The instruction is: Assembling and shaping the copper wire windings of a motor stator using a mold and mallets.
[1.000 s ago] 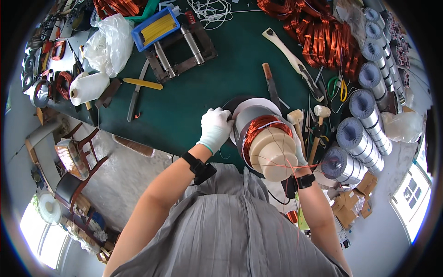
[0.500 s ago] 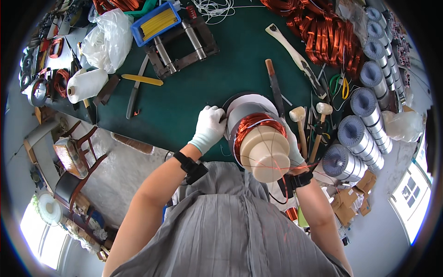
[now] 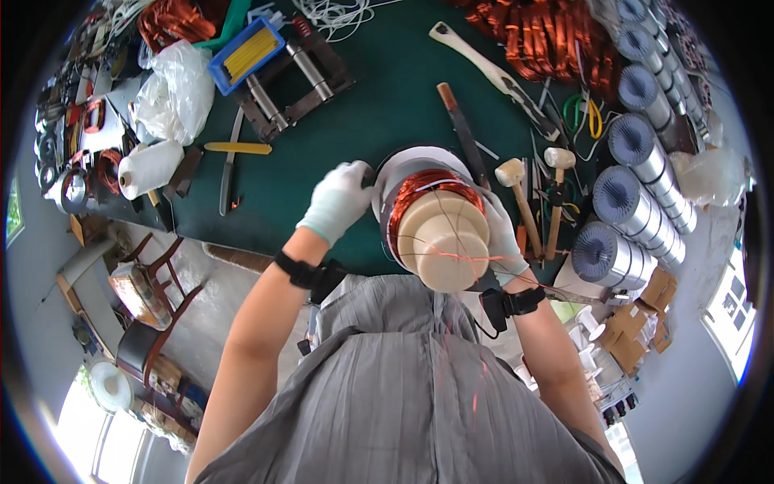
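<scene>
With clock positions taken from the cylinder, which is at the near edge of the green table, two mallets lie at 2 o'clock, near the right hand. A wood-handled tool lies toward 12, copper coils at 1, silver cores at 3, a roller frame between 10 and 11. Thin red wires cross the plug, which is cream, matt, round and stepped. Around it runs a glossy copper winding. The long axis runs roughly 12 to 6 o'clock, plug end toward the person. The gloved left hand curls at the cylinder's 9 to 10 o'clock side; its grip cannot be determined. The right hand lies along the opposite side, fingers partly hidden; its grip likewise cannot be determined.
</scene>
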Motion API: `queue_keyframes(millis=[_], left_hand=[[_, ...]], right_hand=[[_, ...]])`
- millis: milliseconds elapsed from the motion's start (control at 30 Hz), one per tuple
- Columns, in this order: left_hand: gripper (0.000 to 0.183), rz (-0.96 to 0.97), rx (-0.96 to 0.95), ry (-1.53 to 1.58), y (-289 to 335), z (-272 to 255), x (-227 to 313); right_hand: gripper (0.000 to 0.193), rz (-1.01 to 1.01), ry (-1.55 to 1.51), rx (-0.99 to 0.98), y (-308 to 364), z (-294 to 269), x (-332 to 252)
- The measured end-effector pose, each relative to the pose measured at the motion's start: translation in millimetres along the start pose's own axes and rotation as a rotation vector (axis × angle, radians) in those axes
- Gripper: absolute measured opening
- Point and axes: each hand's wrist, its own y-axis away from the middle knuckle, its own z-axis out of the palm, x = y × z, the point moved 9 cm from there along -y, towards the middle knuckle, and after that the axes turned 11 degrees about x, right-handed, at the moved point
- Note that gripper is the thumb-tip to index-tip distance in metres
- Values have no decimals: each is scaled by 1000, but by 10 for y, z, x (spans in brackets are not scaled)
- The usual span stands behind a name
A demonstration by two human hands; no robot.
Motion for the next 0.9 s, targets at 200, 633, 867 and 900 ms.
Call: queue_keyframes(millis=[200, 633, 867, 900], left_hand=[[94, 430, -197, 430, 604, -1063, 1275], [33, 428, -195, 717, 1327, -1376, 2298], [28, 85, 681, 306, 1269, -2204, 1000], [32, 32, 834, 247, 1244, -2268, 959]], right_hand=[[34, -322, 395, 317, 275, -606, -657], [41, -787, 1179, 588, -1484, -291, -1837], [44, -733, 1211, 209, -1493, -29, -2041], [45, -703, 970, 159, -1330, -188, -2036]])
